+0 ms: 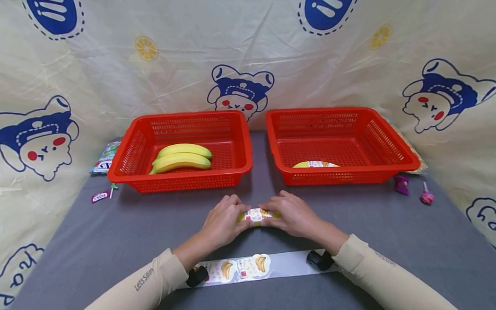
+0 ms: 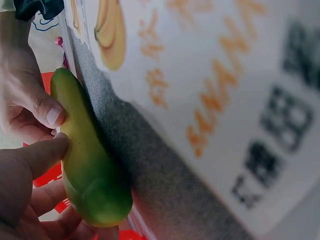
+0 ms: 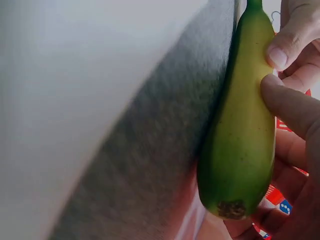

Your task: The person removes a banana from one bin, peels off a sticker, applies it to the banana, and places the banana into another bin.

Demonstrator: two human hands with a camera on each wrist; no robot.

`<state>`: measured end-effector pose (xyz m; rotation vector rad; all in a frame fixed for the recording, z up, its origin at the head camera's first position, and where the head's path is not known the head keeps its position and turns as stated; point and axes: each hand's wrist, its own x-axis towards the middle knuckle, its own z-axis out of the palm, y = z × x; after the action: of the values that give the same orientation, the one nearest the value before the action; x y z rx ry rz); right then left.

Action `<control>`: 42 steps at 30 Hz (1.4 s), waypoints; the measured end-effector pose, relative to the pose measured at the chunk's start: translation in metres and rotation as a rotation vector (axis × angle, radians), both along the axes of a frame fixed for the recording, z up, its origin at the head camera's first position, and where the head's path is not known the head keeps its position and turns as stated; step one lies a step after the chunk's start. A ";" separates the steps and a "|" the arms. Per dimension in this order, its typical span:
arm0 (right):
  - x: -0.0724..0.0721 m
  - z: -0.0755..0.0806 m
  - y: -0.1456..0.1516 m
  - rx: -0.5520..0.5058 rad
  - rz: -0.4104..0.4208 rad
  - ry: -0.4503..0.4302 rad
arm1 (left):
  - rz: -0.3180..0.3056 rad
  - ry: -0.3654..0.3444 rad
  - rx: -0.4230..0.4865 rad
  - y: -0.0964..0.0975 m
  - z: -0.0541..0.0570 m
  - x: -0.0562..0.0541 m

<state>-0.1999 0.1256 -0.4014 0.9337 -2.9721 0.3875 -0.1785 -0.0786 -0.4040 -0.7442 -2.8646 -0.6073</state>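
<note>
Both hands hold one banana [image 1: 240,217] between them, just in front of the baskets. My left hand [image 1: 225,219] grips one end, and my right hand [image 1: 293,214] grips the other. A white printed label [image 1: 258,214] lies across the banana's upper side in the head view. Yellow-green skin shows on the banana [image 2: 87,150] in the left wrist view, with the left thumb pressing its side. The right wrist view has both thumbs against the banana [image 3: 240,135]. Nearer the body lies a strip of banana labels [image 1: 289,265], under the wrists.
A red basket [image 1: 181,182] at back left holds bananas [image 1: 182,161]. The red basket [image 1: 343,175] at back right holds a labelled banana [image 1: 301,164]. Small candies [image 1: 100,196] and a snack bag [image 1: 106,158] lie at left; a purple candy [image 1: 401,185] and lollipop [image 1: 426,195] lie at right.
</note>
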 end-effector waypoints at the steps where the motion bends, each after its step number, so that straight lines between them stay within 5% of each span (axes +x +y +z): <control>1: 0.000 0.000 0.000 -0.001 0.001 -0.003 | 0.001 -0.001 -0.001 0.000 0.000 0.000; 17: 0.003 0.002 0.009 0.009 -0.081 -0.087 | 0.005 -0.026 0.016 0.001 0.002 0.000; 30: 0.007 0.001 0.010 0.024 -0.059 -0.032 | 0.015 -0.042 0.009 -0.003 0.005 0.002; 42: 0.008 0.000 0.010 0.015 -0.103 -0.086 | 0.041 -0.083 0.018 -0.007 0.003 0.004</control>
<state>-0.1923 0.1358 -0.4013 0.7806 -3.0881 0.4139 -0.1746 -0.0854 -0.4006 -0.6710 -2.9377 -0.6733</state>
